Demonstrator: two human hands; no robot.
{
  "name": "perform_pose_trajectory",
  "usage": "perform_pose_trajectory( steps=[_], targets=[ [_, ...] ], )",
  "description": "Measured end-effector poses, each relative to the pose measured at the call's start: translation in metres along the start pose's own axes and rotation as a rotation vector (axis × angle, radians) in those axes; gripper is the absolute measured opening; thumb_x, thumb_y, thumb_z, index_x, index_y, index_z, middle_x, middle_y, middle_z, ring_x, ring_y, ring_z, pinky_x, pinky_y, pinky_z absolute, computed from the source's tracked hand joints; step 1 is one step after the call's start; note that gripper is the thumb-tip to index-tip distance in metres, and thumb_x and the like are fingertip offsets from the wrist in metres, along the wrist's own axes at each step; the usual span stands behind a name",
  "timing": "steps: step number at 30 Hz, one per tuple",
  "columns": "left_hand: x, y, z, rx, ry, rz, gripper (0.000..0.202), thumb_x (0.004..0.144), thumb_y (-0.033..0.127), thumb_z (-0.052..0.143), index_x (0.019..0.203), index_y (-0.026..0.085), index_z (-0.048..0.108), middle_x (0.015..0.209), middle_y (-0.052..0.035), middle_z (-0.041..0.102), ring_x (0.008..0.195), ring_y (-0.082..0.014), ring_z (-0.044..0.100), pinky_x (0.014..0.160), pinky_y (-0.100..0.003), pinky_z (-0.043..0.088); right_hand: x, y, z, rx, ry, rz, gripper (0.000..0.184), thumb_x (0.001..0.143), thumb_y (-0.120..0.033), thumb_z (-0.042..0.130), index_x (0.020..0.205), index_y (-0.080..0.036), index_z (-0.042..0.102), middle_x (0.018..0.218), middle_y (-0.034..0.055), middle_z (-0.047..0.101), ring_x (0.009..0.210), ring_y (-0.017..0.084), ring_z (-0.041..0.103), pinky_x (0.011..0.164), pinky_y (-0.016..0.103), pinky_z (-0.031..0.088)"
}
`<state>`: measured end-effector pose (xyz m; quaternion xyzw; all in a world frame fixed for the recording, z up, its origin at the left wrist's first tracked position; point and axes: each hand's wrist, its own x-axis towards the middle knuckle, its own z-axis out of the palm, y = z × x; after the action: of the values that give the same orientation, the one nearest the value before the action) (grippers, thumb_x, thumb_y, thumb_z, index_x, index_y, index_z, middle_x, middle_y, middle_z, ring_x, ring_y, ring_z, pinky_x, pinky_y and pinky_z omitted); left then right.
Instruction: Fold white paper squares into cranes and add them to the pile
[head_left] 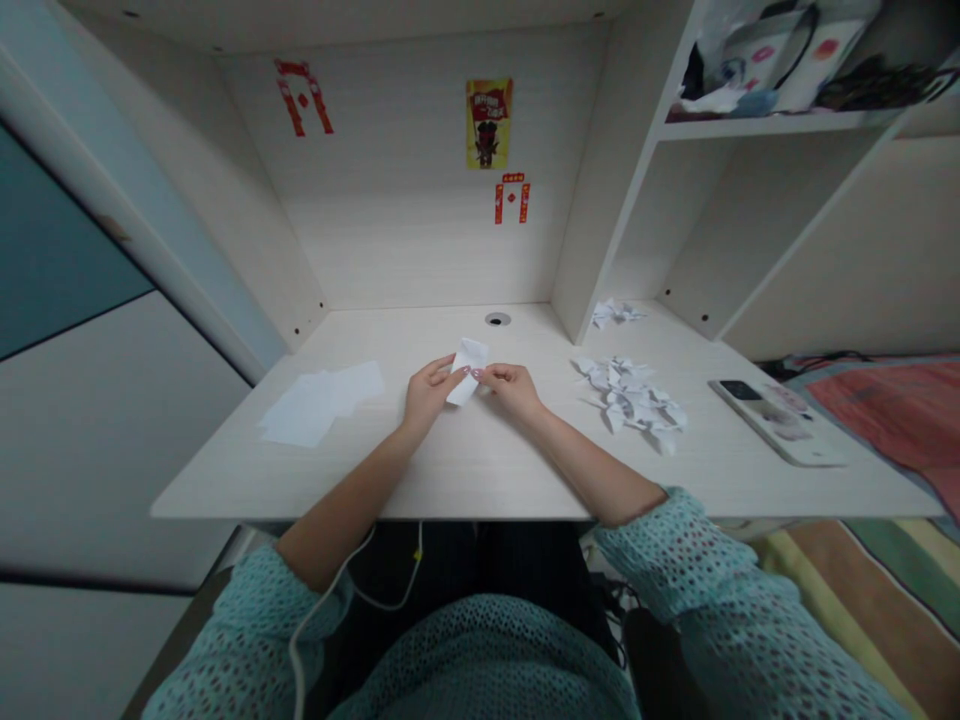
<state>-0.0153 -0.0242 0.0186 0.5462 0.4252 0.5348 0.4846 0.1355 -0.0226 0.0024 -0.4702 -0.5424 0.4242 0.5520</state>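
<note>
A small folded white paper (468,368) is held over the middle of the pale wooden desk (465,470). My left hand (427,392) pinches its lower left side with thumb and fingers. My right hand (511,386) pinches its right edge, fingers curled. Both hands rest close together near the desk's centre, the paper tilted up between them.
Flat white paper sheets (321,402) lie at the left. Several folded paper figures (631,395) are piled at the right, a few more (613,312) in the shelf nook. A phone (776,420) lies far right. A cable hole (497,319) sits behind the hands.
</note>
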Motion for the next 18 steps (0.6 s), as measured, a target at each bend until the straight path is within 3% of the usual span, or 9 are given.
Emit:
perform_pose_trajectory(
  steps=[5,12,18],
  targets=[
    [0.004,-0.008,-0.004,0.116,-0.075,-0.078,0.037,0.063,0.046,0.071,0.073,0.011,0.07,0.073,-0.0077,0.069,0.06,-0.0142,0.058,0.053,-0.022,0.038,0.0,0.0,-0.002,0.06,0.037,0.048,0.033,0.059,-0.046,0.071,0.068,-0.015,0.071,0.069,0.0053,0.068,0.062,0.014,0.053,0.058,0.026,0.036],
    [0.008,-0.015,-0.006,0.276,-0.157,-0.042,0.042,0.068,0.052,0.063,0.07,0.01,0.07,0.063,-0.0048,0.065,0.054,-0.0119,0.051,0.05,-0.022,0.031,0.0,0.0,-0.007,0.069,0.017,0.101,0.033,0.058,-0.046,0.072,0.07,-0.015,0.073,0.069,0.0054,0.068,0.06,0.012,0.05,0.055,0.025,0.033],
    [0.004,-0.018,-0.007,0.34,-0.227,-0.075,0.047,0.067,0.056,0.062,0.071,0.009,0.07,0.059,-0.004,0.062,0.051,-0.0112,0.048,0.048,-0.021,0.028,0.006,0.0,-0.013,0.124,0.093,0.148,0.036,0.056,-0.049,0.072,0.068,-0.015,0.072,0.062,0.0034,0.063,0.058,0.011,0.047,0.052,0.024,0.033]
  ],
)
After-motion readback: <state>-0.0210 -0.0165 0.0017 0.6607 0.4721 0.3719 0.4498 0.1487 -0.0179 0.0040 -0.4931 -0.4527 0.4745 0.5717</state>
